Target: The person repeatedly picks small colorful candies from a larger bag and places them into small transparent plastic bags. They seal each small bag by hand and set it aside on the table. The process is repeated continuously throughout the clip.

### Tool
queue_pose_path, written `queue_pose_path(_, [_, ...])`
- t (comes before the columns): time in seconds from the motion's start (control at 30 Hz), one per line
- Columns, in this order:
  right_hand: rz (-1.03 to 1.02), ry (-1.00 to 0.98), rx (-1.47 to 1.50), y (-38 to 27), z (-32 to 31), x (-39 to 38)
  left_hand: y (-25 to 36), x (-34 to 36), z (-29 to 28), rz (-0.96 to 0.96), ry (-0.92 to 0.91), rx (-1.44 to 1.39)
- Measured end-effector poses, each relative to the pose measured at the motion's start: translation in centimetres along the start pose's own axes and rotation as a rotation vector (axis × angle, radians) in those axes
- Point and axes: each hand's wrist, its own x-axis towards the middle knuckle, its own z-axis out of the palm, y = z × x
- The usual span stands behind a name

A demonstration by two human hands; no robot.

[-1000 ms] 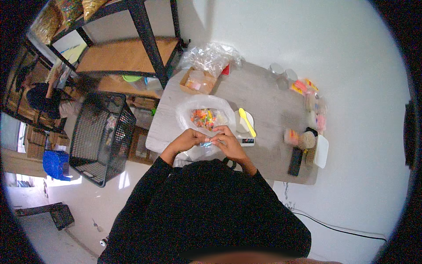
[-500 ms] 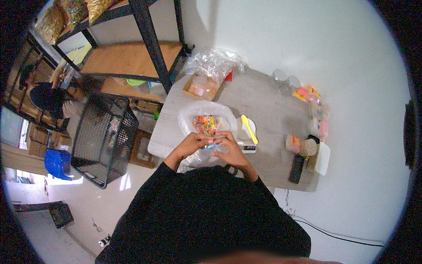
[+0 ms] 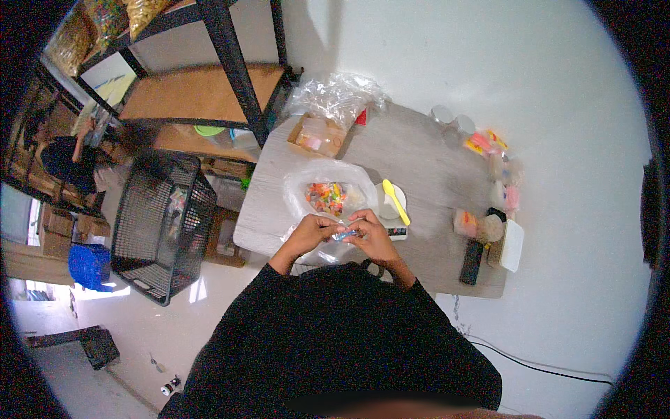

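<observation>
Near the table's front edge, my left hand [image 3: 310, 234] and my right hand [image 3: 370, 236] pinch a small clear packet with blue on it [image 3: 342, 236] between their fingertips. Just beyond them lies a large open plastic bag [image 3: 301, 180] holding many small colourful pieces, likely sweets [image 3: 323, 197]. To the right of the bag, a yellow spoon [image 3: 394, 201] rests across a pale round item on a small scale [image 3: 396, 232], which is partly hidden.
The wooden table [image 3: 433, 181] carries an open cardboard box [image 3: 314, 133], crumpled plastic bags [image 3: 335, 91], jars, packets and a black oblong item [image 3: 472, 262]. Shelving [image 3: 181, 94] with bags and a black basket [image 3: 157, 227] stand left. Another person [image 3: 70, 160] is at the far left.
Both hands are still pinched together; their fingers have shifted around the small packet, which now shows more between them. The view has shifted slightly, moving the scene in the picture.
</observation>
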Motion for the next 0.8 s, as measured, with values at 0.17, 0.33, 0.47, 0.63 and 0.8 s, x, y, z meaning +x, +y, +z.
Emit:
queue_pose_path(0.17, [-0.016,0.025,-0.011,-0.6,-0.3,0.5,-0.8,1.0,0.5,0.153,0.069,-0.035])
queue_pose_path(0.33, [-0.011,0.017,0.016,-1.7,-0.1,0.5,-1.1,1.2,-0.2,0.114,0.020,0.035])
queue_pose_path(0.47, [0.042,-0.014,0.047,-1.2,0.0,0.1,-0.9,1.0,0.1,0.102,0.013,0.043])
queue_pose_path(0.63, [-0.067,-0.038,0.006,-0.3,0.9,-0.6,-1.3,0.1,0.4,0.091,0.036,0.074])
queue_pose_path(0.8, [-0.064,0.001,0.009,-0.5,1.5,-0.3,-2.3,0.0,0.2,0.075,0.069,0.047])
